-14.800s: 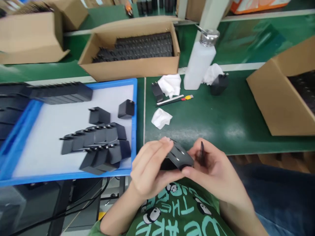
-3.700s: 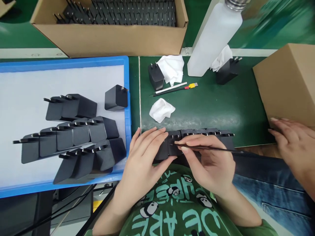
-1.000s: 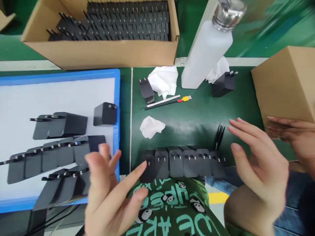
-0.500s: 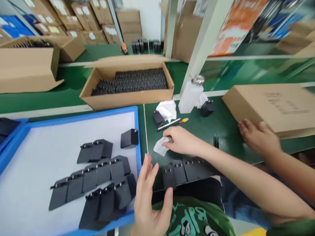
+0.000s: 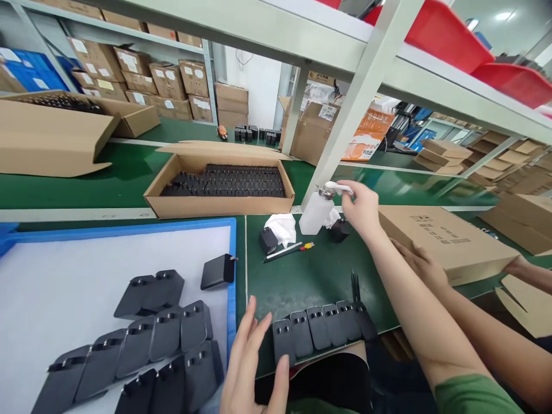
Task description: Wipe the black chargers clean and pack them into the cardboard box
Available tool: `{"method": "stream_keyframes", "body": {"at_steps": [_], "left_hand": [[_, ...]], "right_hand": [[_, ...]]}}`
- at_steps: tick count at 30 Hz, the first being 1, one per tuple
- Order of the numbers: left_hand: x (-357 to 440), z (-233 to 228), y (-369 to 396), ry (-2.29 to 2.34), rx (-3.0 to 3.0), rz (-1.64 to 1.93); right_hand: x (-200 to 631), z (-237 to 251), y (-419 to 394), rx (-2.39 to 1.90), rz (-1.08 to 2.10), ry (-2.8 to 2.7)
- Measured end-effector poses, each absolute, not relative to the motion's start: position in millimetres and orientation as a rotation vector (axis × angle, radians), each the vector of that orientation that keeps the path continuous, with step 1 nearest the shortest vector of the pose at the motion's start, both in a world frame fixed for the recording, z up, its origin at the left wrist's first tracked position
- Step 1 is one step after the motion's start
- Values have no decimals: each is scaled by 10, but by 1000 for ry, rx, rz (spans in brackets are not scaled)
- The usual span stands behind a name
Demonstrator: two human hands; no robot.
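My right hand [image 5: 360, 208] pinches a white wipe [image 5: 338, 187] against the metal top of a white dispenser bottle [image 5: 316, 214]. Fingers spread and holding nothing, my left hand [image 5: 255, 368] hovers at the front edge, between the blue-rimmed tray [image 5: 232, 276] and a row of black plug adapters [image 5: 319, 326]. More black adapters [image 5: 142, 339] lie in rows on the tray, and a single one [image 5: 218, 271] sits by its right rim. Left of the bottle are a crumpled white cloth [image 5: 282, 229], a black adapter [image 5: 268, 240] and a pen-like tool [image 5: 282, 252].
An open carton [image 5: 219, 206] packed with black adapters stands behind the tray. On the right, another person's hands [image 5: 425, 267] hold a closed cardboard box [image 5: 444, 236]. Black tweezers [image 5: 355, 286] stand near the row. A metal post [image 5: 345, 126] rises behind the bottle.
My right hand has carried the wipe from the table up to the bottle's top. My left hand stays open. The view has tilted up, and the other person's second hand now shows at the box.
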State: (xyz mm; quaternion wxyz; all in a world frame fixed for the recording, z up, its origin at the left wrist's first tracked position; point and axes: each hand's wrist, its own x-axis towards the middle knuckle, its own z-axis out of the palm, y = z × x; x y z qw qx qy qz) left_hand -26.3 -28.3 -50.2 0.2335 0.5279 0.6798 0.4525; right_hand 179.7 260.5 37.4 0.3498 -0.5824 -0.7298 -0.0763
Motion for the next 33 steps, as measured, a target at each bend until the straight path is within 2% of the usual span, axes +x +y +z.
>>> {"method": "stream_keyframes", "body": {"at_steps": [3,9,13,16,22,33], "left_hand": [[-263,-529,-280,1870,1455,1227],[-237,-544,-276,1866,1478,1238],[-217,-547,-258,1862,1453,1253],[-221,-543,-246,1841,1477,1269],[-253,-537,-252,1839,1444,1276],[-253,-585,-265,1753,1429,1375]], "right_hand": [[1943,312,2742,-1671,-205,-1849],[2013,438,2537,-1731,45,-2226],[1634,463,2162,-1596,209,-2495],[1182,235,2157,-1469,333,-2713],[775,-208,2514,-1527,266,-2845],[856,-74,2601,-1590,285,-2859]]}}
